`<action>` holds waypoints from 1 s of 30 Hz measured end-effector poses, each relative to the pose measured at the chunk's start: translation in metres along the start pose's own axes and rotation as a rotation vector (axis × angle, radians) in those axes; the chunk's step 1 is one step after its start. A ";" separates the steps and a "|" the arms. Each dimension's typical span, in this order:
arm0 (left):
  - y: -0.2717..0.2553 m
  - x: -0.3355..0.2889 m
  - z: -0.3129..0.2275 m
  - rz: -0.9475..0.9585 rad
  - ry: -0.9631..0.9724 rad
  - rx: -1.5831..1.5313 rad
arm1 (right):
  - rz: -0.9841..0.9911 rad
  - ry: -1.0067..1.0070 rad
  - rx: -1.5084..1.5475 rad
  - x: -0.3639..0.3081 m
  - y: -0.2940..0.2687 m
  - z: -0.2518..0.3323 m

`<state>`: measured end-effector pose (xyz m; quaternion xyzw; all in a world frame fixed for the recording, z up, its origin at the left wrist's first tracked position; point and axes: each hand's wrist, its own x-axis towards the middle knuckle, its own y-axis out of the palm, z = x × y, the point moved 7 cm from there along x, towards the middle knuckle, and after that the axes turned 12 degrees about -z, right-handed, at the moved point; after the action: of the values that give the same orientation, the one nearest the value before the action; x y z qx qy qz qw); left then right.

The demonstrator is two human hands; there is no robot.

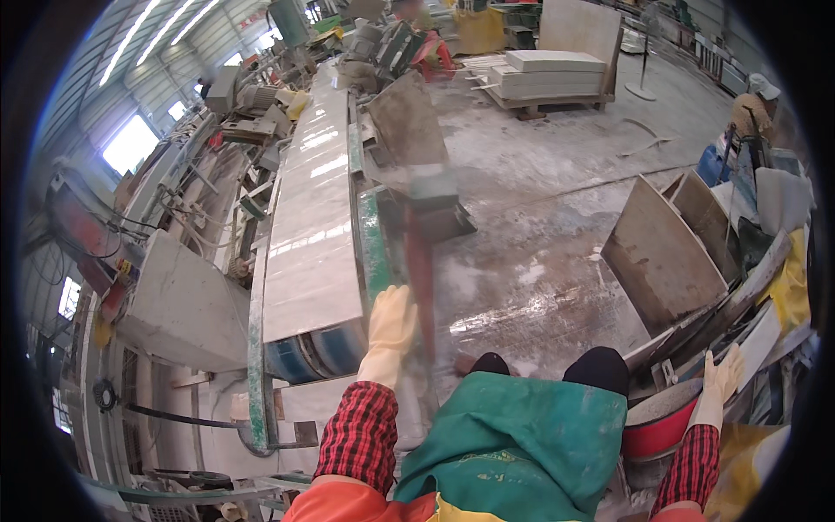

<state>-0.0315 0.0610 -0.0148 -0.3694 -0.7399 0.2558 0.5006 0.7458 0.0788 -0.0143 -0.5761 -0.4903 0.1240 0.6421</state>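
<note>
A: What's the left hand [391, 320] up to?

B: It wears a cream rubber glove, with a red-and-black checked sleeve [358, 435] behind it. The fingers lie together at the chipped green metal rail [376, 239]; I can't tell whether they grip it.

A: And the right hand [720, 376]?

B: Open, in a matching glove, fingers spread. It's well out to the right, just beside the round red-sided tub [651, 442] with the grey top. I can't tell whether it touches anything.

A: Where's the long, pale, glossy flat strip [313, 226]?

B: Just left of the left hand. The green rail runs along its right side, and its near end sits above blue round drums [337, 350].

A: What else is around?

B: A green apron [522, 431] spreads between the two hands. A brown, flat, square-edged board [661, 252] leans beyond the right hand. Farther off, thick white slabs [548, 76] lie stacked, and a person in a white cap [750, 113] is at the far right.
</note>
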 end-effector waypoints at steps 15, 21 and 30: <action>0.039 -0.012 0.033 0.134 0.011 0.060 | -0.059 0.050 0.051 -0.017 -0.044 0.020; 0.035 -0.012 0.026 0.178 -0.040 0.057 | -0.045 0.038 0.052 -0.025 -0.049 0.023; 0.041 -0.010 0.030 0.213 -0.018 0.058 | -0.140 0.020 0.117 -0.034 -0.052 0.025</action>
<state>-0.0455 0.0768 -0.0621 -0.4289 -0.6932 0.3321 0.4746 0.6887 0.0530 0.0106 -0.5032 -0.5149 0.1015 0.6866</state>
